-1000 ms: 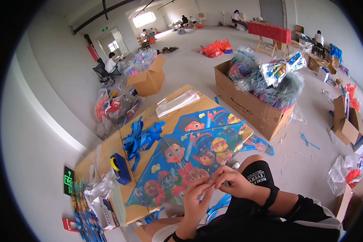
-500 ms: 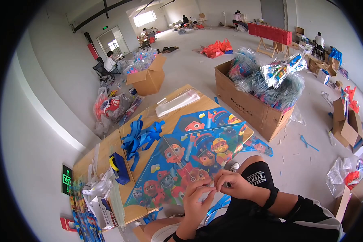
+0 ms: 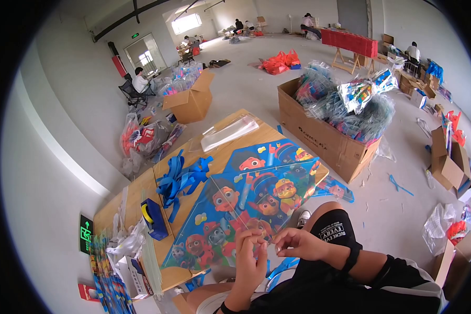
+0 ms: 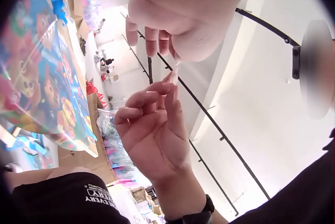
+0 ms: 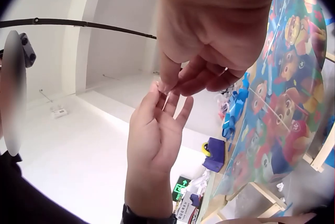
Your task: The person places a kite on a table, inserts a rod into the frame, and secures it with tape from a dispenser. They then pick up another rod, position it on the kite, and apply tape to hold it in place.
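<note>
A small clear piece (image 4: 177,70), like a bit of clear plastic or tape, shows between the fingertips of both hands; its exact kind I cannot tell. My left hand (image 3: 250,260) pinches one end with thumb and fingers. From the other side my right hand (image 3: 302,245) pinches it with thumb and forefinger, other fingers curled. Both hands are raised over the near edge of a blue triangular kite (image 3: 230,199) printed with cartoon dogs, thin rods running across it. In the right wrist view the kite (image 5: 285,103) lies to the right of the hands.
On the wooden table (image 3: 136,201) are blue ribbons (image 3: 180,175), a blue tape dispenser (image 3: 154,220) and clear plastic sleeves (image 3: 230,133). Behind stands a large carton (image 3: 319,136) full of bagged goods, with another carton (image 3: 191,102) further left. Several people sit farther off.
The hands, pressed together at the fingertips before, have drawn slightly apart, the left hand shifting a little left. The kite and things on the table stay put.
</note>
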### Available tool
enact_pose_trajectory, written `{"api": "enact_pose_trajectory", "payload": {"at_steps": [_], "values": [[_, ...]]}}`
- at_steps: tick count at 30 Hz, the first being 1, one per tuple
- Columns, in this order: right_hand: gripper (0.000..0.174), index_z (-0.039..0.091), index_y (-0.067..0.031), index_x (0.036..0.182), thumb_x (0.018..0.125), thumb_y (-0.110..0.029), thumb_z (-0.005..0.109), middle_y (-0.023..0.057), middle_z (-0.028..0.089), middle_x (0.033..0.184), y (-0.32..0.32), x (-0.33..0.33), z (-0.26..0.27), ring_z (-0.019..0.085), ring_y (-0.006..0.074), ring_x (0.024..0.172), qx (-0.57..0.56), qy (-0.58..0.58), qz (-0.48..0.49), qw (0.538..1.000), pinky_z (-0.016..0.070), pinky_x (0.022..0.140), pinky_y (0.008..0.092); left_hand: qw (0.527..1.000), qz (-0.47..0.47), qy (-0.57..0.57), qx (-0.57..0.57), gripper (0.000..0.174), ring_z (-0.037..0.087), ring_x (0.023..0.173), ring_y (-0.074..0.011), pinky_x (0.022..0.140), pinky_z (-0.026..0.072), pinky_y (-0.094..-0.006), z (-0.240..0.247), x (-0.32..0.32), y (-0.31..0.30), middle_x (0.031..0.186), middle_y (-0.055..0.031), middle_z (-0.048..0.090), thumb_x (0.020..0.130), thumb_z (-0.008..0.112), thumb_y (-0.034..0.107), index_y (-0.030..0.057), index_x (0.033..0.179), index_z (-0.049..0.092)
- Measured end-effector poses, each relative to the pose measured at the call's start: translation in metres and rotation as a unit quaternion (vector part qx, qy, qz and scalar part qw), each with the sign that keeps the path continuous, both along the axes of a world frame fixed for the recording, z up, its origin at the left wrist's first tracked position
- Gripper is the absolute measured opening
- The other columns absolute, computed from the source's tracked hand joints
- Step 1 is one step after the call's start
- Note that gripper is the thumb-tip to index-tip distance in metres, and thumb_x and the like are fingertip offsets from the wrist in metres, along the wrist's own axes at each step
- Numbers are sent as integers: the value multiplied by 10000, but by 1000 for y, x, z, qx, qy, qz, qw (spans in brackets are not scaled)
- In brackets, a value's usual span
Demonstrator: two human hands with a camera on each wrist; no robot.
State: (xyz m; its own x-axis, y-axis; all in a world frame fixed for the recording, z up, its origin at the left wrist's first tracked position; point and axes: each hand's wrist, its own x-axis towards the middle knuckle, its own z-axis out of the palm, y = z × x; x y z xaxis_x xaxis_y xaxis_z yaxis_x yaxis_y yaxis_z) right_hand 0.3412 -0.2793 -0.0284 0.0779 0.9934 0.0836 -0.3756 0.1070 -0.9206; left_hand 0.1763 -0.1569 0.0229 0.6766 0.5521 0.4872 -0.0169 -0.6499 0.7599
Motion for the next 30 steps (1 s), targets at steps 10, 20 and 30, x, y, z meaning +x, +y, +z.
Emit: {"api": "enact_pose_trajectory", "payload": {"at_steps": [10,20,30], "values": [[263,473,-102,1199,990,-44,622,48,641,1107,6,0,-27,623,127,970,-57,109,-35,992,513,815,270,962,-43,-58,-262,136,593,995,-147,874,457,-255,-31,8,11,1155,-117,577,916,665,-2,19,1018,578],[565,148,-174,1593,1086,-155,397,200,452,1501,-2,11,34,637,154,734,66,-32,-184,980,485,623,237,928,-43,-76,-361,103,567,965,-142,863,453,-294,1,12,11,1180,-103,565,936,642,15,39,1010,574],[851,-146,-237,1604,1022,-604,355,317,278,1583,-17,34,88,740,306,927,319,-197,-128,918,433,474,187,962,-147,-65,-219,138,581,1052,-195,882,487,-333,101,9,-28,1157,-83,583,927,724,116,38,986,627]]}}
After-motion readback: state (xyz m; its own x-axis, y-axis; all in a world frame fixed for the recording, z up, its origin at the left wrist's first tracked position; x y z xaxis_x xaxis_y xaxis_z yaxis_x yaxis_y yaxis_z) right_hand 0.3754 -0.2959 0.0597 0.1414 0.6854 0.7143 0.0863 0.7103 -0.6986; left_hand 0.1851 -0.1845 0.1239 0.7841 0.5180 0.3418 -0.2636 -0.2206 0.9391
